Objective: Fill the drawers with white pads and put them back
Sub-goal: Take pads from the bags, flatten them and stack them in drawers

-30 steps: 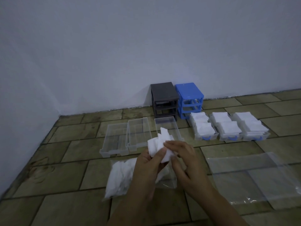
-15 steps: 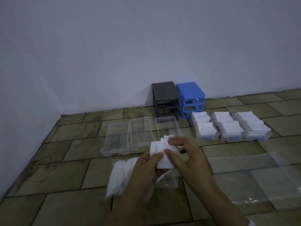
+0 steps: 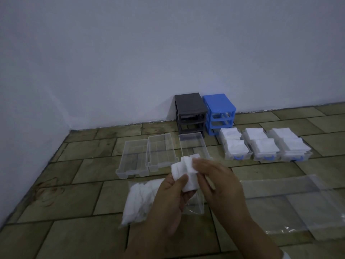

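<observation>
With both my left hand and right hand pinching the pads, I've squared the bunch up since a second ago, just before the nearest empty drawer, ready to drop in.

- I see three clear drawers side by side with open tops, reachable from above.
- The black cabinet and blue cabinet stand against the wall behind them.
- Three filled drawers block the right.
- The pad bag and a flat plastic sheet cover the near floor.
</observation>
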